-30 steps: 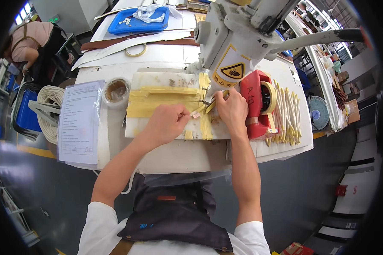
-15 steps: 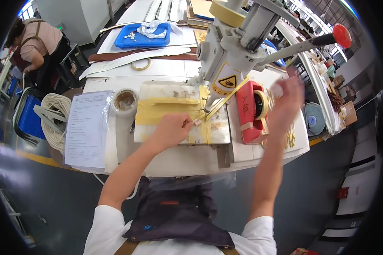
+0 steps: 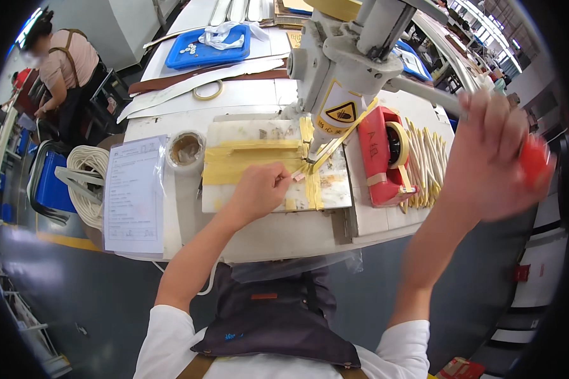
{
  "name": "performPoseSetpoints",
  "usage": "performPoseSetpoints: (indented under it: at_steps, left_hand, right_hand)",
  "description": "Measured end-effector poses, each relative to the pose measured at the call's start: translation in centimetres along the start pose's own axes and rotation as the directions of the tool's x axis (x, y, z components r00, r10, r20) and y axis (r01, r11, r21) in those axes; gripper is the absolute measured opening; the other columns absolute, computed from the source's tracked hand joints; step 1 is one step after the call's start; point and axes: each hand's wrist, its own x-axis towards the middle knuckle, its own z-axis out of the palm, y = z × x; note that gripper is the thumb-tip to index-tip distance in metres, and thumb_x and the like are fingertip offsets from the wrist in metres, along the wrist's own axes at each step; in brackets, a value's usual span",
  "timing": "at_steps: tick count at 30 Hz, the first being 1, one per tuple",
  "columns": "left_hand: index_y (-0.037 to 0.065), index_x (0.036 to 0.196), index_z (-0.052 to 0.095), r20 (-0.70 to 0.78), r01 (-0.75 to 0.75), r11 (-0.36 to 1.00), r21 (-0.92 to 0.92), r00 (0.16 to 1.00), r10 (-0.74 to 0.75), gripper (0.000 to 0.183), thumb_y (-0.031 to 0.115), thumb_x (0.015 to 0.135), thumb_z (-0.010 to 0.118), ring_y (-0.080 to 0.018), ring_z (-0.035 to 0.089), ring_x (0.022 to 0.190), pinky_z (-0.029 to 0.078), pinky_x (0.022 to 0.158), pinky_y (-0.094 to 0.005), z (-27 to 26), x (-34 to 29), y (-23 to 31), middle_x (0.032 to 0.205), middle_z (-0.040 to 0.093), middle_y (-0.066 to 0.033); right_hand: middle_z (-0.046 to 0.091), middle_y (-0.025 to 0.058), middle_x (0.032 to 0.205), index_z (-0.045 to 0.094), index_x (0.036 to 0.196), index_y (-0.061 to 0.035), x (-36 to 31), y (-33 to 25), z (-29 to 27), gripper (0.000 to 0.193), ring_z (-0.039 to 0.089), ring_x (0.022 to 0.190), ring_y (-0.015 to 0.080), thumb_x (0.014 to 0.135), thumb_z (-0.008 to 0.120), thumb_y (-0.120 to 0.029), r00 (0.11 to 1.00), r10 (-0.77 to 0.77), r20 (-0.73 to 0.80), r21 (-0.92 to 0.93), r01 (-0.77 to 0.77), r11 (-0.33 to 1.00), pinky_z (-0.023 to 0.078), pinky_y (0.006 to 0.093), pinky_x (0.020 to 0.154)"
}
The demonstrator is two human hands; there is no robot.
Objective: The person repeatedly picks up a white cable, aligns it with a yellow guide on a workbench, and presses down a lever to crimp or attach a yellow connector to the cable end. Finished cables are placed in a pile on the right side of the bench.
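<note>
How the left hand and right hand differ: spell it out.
Place: the left hand is low over the board; the right hand is at the lever, beside its red knob.
Pose: the left hand's fingers are curled and pinched at the strip; the right hand's are more extended.
Sharpness: the left hand is fairly sharp, the right hand blurred.
Both are bare.

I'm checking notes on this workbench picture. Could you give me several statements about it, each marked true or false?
1. The right hand is beside the red knob. True.
2. The left hand is on the paper sheet. False: the left hand is over the yellow-taped board, away from the paper sheet.
3. The tape dispenser is red. True.
4. The blue tray is right of the press. False: the blue tray is left of it.
5. Pale strips lie right of the tape dispenser. True.
</note>
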Motion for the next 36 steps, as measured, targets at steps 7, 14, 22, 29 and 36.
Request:
performPoseSetpoints:
  at_steps: [7, 14, 22, 29, 36]
  left_hand:
    - [-0.002, 0.089, 0.071, 0.037, 0.043, 0.999, 0.001, 0.998, -0.043, 0.013, 0.011, 0.090, 0.071, -0.0126, 0.052, 0.053, 0.043, 0.052, -0.0301, -0.1, -0.1, 0.4, 0.062, 0.062, -0.0090]
    - [-0.003, 0.096, 0.071, -0.032, 0.076, 0.994, -0.074, 0.996, -0.078, 0.014, 0.009, 0.090, 0.073, -0.0053, 0.047, 0.055, 0.039, 0.050, -0.0256, 0.1, -0.2, 0.2, 0.062, 0.058, -0.0007]
    - [-0.001, 0.093, 0.066, -0.159, 0.159, 0.937, -0.310, 0.963, -0.216, 0.016, 0.007, 0.084, 0.077, -0.0060, 0.053, 0.058, 0.044, 0.054, -0.0246, -0.6, 0.3, 0.5, 0.066, 0.060, -0.0004]
    - [0.003, 0.084, 0.058, -0.159, 0.073, 0.963, -0.260, 0.980, -0.117, 0.020, 0.004, 0.085, 0.078, -0.0033, 0.050, 0.057, 0.041, 0.050, -0.0205, -0.1, 0.6, -0.3, 0.070, 0.060, 0.0007]
    - [0.002, 0.085, 0.060, -0.129, 0.087, 0.973, -0.212, 0.985, -0.116, 0.021, 0.009, 0.084, 0.080, -0.0062, 0.055, 0.062, 0.047, 0.058, -0.0230, -0.2, -0.1, -0.8, 0.069, 0.062, -0.0012]
  right_hand:
    - [0.037, 0.0022, 0.077, 0.040, 0.071, -0.0143, -10.1, 6.4, 0.6, 0.059, 0.036, 0.084, 0.0240, 0.093, 0.040, -0.070, 0.909, -0.405, -0.104, -0.184, 0.382, 0.906, 0.028, 0.0486, 0.105]
    - [0.041, 0.0065, 0.085, 0.047, 0.081, -0.0099, -3.3, 1.6, -0.1, 0.059, 0.041, 0.088, 0.0257, 0.095, 0.042, -0.067, 0.986, -0.137, -0.096, 0.071, 0.144, 0.987, 0.030, 0.0502, 0.104]
    - [0.063, 0.0091, 0.093, 0.062, 0.108, 0.0049, 6.0, 4.9, -2.6, 0.045, 0.057, 0.085, 0.0212, 0.101, 0.054, -0.039, 0.975, -0.210, -0.074, -0.490, 0.148, 0.859, 0.043, 0.0343, 0.087]
    - [0.068, 0.0212, 0.119, 0.075, 0.107, -0.0007, -11.8, 11.2, -0.4, 0.025, 0.063, 0.117, 0.0359, 0.084, 0.069, -0.008, 0.963, 0.119, -0.240, -0.924, -0.264, 0.278, 0.051, 0.0391, 0.098]
    - [0.052, 0.0223, 0.145, 0.079, 0.102, -0.0074, -15.2, 16.8, -0.6, 0.031, 0.045, 0.139, 0.0374, 0.073, 0.068, -0.006, 0.937, 0.350, 0.009, -0.999, -0.005, 0.039, 0.045, 0.0479, 0.105]
